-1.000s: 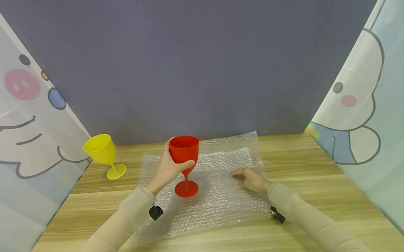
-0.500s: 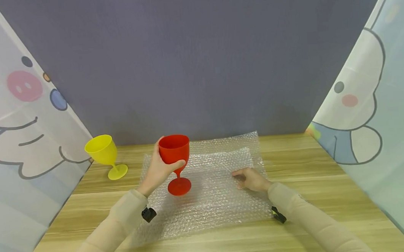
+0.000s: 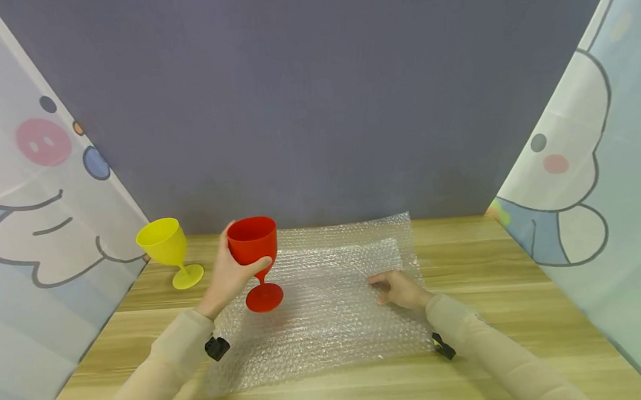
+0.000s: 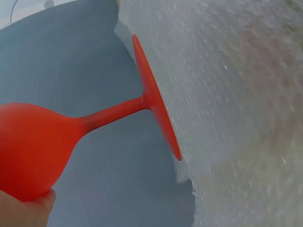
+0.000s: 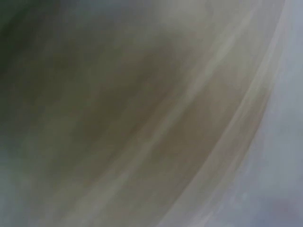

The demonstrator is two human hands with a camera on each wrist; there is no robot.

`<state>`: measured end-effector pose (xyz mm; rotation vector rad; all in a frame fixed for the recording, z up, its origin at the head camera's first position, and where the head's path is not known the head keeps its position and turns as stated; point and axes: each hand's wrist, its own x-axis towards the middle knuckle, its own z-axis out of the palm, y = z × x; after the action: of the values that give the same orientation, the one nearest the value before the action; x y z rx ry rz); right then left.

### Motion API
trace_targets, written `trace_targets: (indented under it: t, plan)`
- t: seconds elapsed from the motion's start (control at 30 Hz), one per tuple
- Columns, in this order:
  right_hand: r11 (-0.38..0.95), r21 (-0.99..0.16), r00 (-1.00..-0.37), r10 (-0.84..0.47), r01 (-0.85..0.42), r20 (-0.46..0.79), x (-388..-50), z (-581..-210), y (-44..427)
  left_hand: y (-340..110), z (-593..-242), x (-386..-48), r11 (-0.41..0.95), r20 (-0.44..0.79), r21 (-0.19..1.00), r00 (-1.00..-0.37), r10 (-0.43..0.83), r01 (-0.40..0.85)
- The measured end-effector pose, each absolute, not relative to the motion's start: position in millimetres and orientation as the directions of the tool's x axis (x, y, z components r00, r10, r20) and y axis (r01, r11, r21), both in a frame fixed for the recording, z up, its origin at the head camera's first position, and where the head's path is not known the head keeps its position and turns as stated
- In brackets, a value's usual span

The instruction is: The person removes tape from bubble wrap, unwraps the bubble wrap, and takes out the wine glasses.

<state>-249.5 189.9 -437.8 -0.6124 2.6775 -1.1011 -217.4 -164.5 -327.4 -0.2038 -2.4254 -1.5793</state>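
Observation:
My left hand [image 3: 234, 272] grips the bowl of a red plastic goblet [image 3: 253, 241], its thumb across the front. The goblet is upright over the left part of a sheet of bubble wrap [image 3: 327, 320]. In the left wrist view, the goblet's round base [image 4: 156, 97] appears just off the bubble wrap. On the right side of the wrap, my right hand [image 3: 401, 288] lies low with its fingers loosely bent and nothing visible in them. Whether it presses on the sheet I cannot tell. The right wrist view is too blurred to read.
A yellow goblet [image 3: 163, 243] stands at the back left of the wooden table [image 3: 476, 264]. Behind the table rises a grey panel [image 3: 315, 103]. Cartoon-printed sheets close off the left and right sides.
My left hand has carried the red goblet leftward over the bubble wrap, toward the yellow one. The right hand has stayed nearly in place.

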Motion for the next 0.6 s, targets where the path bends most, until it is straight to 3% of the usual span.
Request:
trace_targets:
  t: [0.37,0.6]
  plan:
    - [0.59,-0.756,-0.894,-0.447,-0.282,-0.015,-245,-439,190,-197,-329,-209,0.462,0.319,0.852,-0.944,-0.088,0.245]
    - [0.613,-0.718,-0.889,-0.458,-0.33,0.017,-247,-437,190,-220,-325,-202,0.518,0.348,0.826,-0.925,-0.155,0.224]
